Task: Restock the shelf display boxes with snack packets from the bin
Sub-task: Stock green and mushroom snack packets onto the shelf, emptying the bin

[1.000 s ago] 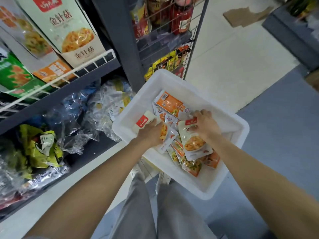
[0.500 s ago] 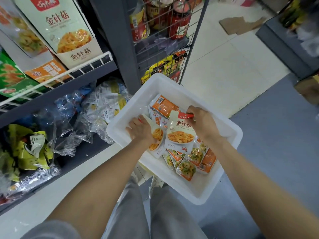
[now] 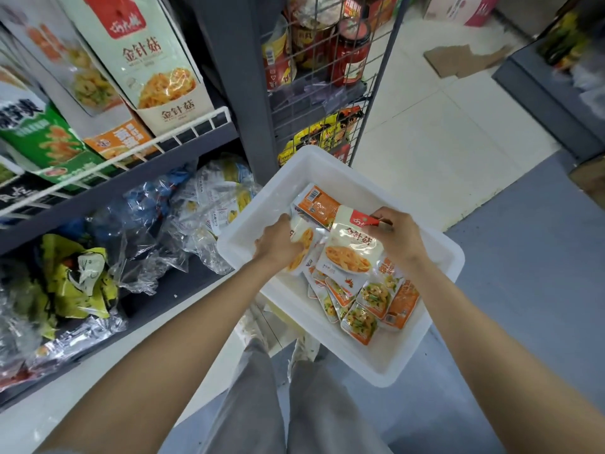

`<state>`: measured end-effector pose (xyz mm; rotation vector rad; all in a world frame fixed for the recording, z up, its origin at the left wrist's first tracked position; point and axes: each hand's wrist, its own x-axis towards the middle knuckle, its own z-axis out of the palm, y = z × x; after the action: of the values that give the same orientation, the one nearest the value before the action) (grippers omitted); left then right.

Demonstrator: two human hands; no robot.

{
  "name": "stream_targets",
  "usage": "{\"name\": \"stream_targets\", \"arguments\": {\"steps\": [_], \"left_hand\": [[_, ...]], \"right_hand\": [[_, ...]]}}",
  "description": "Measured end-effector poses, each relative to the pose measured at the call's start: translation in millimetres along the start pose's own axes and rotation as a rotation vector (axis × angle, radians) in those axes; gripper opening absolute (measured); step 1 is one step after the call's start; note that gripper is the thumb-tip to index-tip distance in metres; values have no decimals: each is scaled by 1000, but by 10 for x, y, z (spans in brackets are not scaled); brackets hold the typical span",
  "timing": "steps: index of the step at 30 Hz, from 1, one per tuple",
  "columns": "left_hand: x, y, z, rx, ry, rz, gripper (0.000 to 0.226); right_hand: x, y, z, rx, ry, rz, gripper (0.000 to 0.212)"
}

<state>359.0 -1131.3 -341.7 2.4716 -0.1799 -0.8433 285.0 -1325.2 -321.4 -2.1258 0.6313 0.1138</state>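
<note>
My right hand pinched the red top edge of a white mushroom packet, lifting it over the heap in the white bin, while my left hand curled round a second pale packet at about nine o'clock of the first. Both packets were inside the bin, nothing had reached the shelf. More small orange and green packets lay loose toward five o'clock, so plenty remained to move. The tall mushroom display box stood up at eleven o'clock behind the white wire rail; I could not see how full it was. I judged the restocking barely started, with the carry to the shelf left
</note>
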Motion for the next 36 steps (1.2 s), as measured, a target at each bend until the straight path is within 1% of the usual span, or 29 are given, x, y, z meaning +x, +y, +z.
{"name": "stream_targets", "arguments": {"steps": [2, 4, 6, 8, 10, 12, 14, 16, 17, 19, 21, 25, 28, 31, 33, 36], "left_hand": [[-83, 38, -278, -134, 4, 42, 37], [-173, 36, -590, -217, 24, 59, 37], [-260, -5, -900, -229, 63, 105, 38], [-353, -64, -1211, -171, 133, 161, 36], [-467, -104, -1518, -124, 248, 194, 38], [-597, -127, -1825, -100, 418, 213, 46], [-711, -162, -2116, -89, 577, 191, 56], [-800, -212, -2373, -111, 677, 160, 63], [-829, -244, -2487, -129, 713, 162, 63], [-871, -309, -2685, -154, 758, 173, 56], [-892, -383, -2860, -158, 772, 203, 40], [-912, -503, -3175, -100, 809, 309, 21], [-896, -537, -3400, -93, 863, 330, 7], [-869, -556, -3576, -66, 922, 335, 16], [-859, -586, -3661, -81, 955, 339, 17], [-834, -626, -3746, -88, 964, 351, 17]], "right_hand": [[40, -170, 16, 28, -7, -24, 6], [81, -397, 30, 41, -16, -76, 4], [121, -662, 45, 68, -21, -142, 3], [141, -950, 61, 89, -35, -207, 1], [160, -1255, 80, 79, -52, -290, 2], [186, -1558, 106, 72, -71, -371, 1], [200, -1871, 131, 71, -80, -461, 6], [194, -2182, 156, 43, -85, -535, 8], [179, -2337, 167, 31, -92, -574, 7], [159, -2622, 193, -10, -97, -656, 7], [158, -2889, 215, -75, -82, -725, 4], [231, -3391, 274, -187, 6, -831, 18], [337, -3676, 369, -217, 60, -838, 22], [485, -3856, 465, -207, 93, -869, 19], [600, -3913, 515, -196, 87, -856, 18], [755, -3922, 569, -308, 54, -803, 19]]}}
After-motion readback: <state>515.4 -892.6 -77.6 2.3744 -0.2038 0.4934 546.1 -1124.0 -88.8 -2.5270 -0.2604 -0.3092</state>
